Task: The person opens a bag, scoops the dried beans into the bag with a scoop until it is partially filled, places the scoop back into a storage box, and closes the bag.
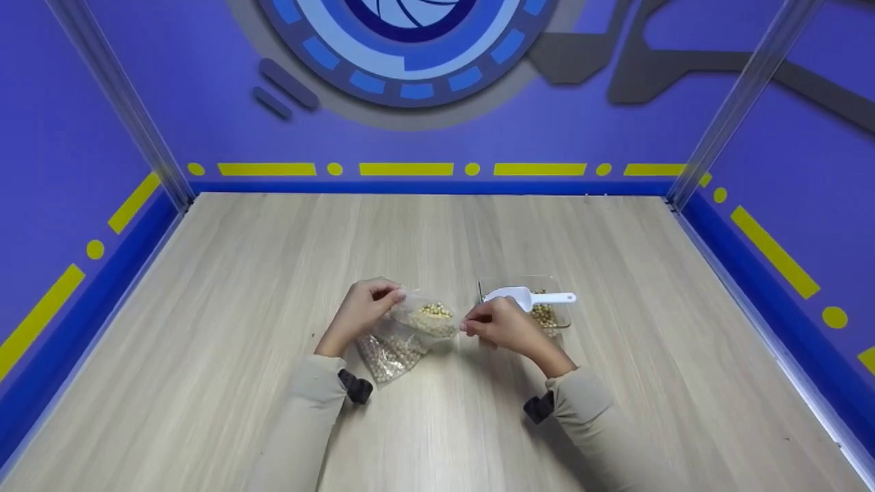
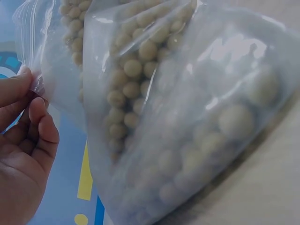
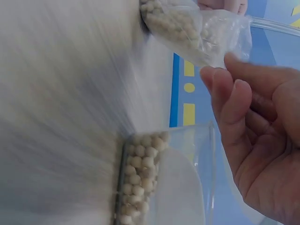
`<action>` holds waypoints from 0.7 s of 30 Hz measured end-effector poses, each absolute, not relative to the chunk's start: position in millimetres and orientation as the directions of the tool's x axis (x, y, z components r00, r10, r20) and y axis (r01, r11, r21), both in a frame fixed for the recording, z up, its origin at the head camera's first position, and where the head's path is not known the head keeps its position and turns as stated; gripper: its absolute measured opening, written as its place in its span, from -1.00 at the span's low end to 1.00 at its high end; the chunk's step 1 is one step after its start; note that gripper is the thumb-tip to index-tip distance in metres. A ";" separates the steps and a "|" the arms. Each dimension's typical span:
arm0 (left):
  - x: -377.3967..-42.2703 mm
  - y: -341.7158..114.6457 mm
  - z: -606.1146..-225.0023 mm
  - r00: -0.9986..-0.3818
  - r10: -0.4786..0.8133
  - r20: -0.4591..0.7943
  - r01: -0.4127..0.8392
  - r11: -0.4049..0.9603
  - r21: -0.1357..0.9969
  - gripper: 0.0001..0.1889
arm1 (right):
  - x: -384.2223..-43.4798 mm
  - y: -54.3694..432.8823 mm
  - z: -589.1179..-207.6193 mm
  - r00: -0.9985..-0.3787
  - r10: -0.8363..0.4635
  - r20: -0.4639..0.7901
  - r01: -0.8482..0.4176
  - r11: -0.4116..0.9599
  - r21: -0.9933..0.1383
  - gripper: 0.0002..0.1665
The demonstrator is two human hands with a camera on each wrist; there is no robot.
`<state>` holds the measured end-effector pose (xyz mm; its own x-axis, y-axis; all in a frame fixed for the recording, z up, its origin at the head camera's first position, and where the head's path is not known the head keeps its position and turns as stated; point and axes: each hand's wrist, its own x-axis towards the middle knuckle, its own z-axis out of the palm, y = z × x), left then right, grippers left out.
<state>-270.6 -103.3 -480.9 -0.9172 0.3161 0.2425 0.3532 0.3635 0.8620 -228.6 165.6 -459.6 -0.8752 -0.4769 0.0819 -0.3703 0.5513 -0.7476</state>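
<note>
A clear zip bag (image 1: 393, 352) of round beige beans, which look like soybeans, slumps on the wooden table with its upper part raised. At its upper left edge, my left hand (image 1: 366, 311) pinches the plastic near the zip strip, seen closely in the left wrist view. The fingertips of my right hand (image 1: 506, 328) pinch the bag's right edge. Beans (image 2: 133, 89) show through the wrinkled plastic. Just behind my right hand stands a clear box (image 3: 211, 173) of the same beans, with a white scoop (image 1: 554, 298) lying across it. My right hand partly hides the box.
The pale wooden table (image 1: 260, 273) stretches out around the bag and box. Blue walls (image 1: 410, 143) with yellow marks rise at its back and both sides. Metal posts (image 1: 123, 96) stand at the back corners.
</note>
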 end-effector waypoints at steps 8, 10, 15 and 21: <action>-269.4 -102.0 -478.6 -0.918 0.309 0.248 0.356 0.369 0.858 -0.74 | -226.8 161.6 -461.8 -0.905 -0.413 0.105 -0.336 0.540 -0.772 -0.81; -269.1 -101.6 -477.4 -0.923 0.301 0.241 0.347 0.378 0.858 -0.74 | -227.3 160.7 -462.9 -0.911 -0.397 0.109 -0.328 0.540 -0.775 -0.81; -268.0 -100.5 -474.3 -0.931 0.268 0.249 0.340 0.386 0.857 -0.76 | -229.5 159.1 -464.5 -0.917 -0.371 0.143 -0.342 0.553 -0.760 -0.81; -266.8 -100.3 -473.3 -0.928 0.242 0.284 0.360 0.384 0.850 -0.81 | -231.0 158.8 -462.2 -0.917 -0.357 0.176 -0.359 0.550 -0.754 -0.84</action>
